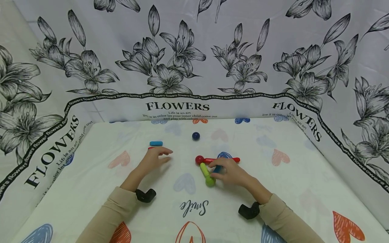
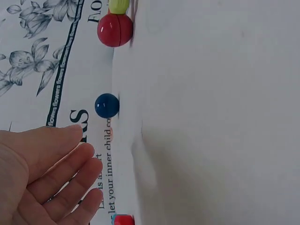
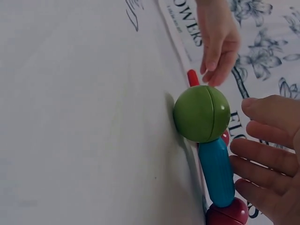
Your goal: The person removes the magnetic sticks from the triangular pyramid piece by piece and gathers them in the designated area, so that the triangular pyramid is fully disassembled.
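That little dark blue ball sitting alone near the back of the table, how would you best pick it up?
Pinch the dark blue ball across its middle with thumb and fingertips, coming straight down from above. It is round and smooth, so any opposite sides work, but it would likely roll if nudged from one side. It stands apart from the blue stick and the red ball, so nothing crowds the fingers.

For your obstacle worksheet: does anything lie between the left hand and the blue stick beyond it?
Nothing visible does. The left hand hovers open, and the blue stick lies just past its fingertips, with only bare cloth between them.
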A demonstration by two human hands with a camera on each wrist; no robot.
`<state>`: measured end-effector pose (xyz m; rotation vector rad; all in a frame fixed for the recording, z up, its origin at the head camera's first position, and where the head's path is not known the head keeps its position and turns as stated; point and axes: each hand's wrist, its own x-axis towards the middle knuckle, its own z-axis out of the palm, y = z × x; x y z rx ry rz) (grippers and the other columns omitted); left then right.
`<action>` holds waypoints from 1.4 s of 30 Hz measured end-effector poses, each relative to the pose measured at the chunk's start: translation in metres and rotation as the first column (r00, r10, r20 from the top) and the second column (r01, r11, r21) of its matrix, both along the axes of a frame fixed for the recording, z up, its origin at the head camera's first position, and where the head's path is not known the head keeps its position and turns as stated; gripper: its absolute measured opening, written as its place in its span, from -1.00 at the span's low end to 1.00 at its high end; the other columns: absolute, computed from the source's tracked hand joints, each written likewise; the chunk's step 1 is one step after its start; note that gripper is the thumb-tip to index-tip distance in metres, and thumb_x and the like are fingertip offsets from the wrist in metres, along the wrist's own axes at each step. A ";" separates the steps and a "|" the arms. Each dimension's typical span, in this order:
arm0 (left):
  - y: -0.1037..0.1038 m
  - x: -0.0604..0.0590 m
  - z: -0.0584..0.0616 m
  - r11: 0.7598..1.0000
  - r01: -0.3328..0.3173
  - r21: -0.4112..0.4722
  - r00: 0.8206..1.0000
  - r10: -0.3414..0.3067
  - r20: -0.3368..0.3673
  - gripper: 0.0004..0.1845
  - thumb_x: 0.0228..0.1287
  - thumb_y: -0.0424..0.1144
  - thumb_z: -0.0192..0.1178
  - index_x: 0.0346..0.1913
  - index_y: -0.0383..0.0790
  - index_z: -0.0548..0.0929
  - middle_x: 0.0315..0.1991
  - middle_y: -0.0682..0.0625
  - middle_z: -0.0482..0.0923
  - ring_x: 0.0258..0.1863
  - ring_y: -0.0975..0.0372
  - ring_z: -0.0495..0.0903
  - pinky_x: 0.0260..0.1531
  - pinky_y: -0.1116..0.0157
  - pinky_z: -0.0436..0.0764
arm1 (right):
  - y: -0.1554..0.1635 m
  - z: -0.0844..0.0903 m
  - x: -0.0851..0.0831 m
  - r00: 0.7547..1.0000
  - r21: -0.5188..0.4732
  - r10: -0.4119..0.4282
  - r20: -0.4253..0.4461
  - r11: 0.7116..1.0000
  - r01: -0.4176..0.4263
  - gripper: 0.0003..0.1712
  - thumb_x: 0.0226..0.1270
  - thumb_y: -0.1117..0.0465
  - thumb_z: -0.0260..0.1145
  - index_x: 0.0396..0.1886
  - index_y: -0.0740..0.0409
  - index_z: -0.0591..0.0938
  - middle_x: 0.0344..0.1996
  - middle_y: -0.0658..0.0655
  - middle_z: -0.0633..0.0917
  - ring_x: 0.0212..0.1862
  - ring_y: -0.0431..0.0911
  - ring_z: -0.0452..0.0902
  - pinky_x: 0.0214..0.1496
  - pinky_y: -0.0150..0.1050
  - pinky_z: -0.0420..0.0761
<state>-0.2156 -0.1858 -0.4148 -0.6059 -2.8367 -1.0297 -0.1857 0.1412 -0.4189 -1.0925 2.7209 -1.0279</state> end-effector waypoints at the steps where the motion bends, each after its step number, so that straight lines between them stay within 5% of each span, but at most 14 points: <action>1: 0.003 0.001 0.001 1.000 0.002 0.002 1.000 -0.002 0.014 -0.72 0.19 -0.39 0.28 -0.02 -0.36 0.68 -0.07 -0.23 0.71 -0.05 -0.03 0.68 0.08 0.00 0.63 | 0.000 0.000 -0.001 1.000 -0.014 -0.006 0.003 1.000 0.006 -0.68 0.22 0.13 0.39 -0.05 0.15 0.68 -0.12 0.08 0.76 -0.07 -0.06 0.63 0.06 -0.15 0.67; 10: 0.029 0.007 0.002 0.998 0.024 0.051 0.992 -0.031 0.126 -0.71 0.24 -0.34 0.25 0.02 -0.32 0.66 -0.04 -0.20 0.70 -0.03 0.01 0.66 0.14 0.01 0.61 | -0.004 -0.001 -0.015 0.997 -0.066 -0.080 -0.015 0.995 0.079 -0.71 0.20 0.24 0.39 -0.06 0.15 0.69 -0.12 0.08 0.77 -0.03 -0.05 0.65 0.11 -0.11 0.66; 22: 0.058 0.004 -0.003 0.995 0.056 0.089 0.978 -0.072 0.194 -0.67 0.26 -0.31 0.24 0.08 -0.27 0.63 0.04 -0.15 0.67 0.06 0.03 0.63 0.18 0.07 0.60 | -0.007 -0.003 -0.038 0.986 -0.092 -0.129 0.102 0.986 0.139 -0.63 0.21 0.21 0.39 0.00 0.25 0.66 -0.08 0.22 0.74 -0.11 0.01 0.65 -0.01 -0.09 0.72; 42: 0.088 -0.015 -0.010 0.978 0.157 0.135 0.944 -0.188 0.269 -0.51 0.23 -0.30 0.29 0.24 -0.29 0.51 0.22 -0.15 0.56 0.23 0.03 0.53 0.29 0.07 0.52 | -0.014 -0.012 -0.059 0.986 0.008 -0.070 0.154 0.998 0.070 -0.63 0.18 0.19 0.42 -0.04 0.27 0.68 -0.18 0.21 0.76 -0.17 -0.09 0.64 -0.06 -0.28 0.71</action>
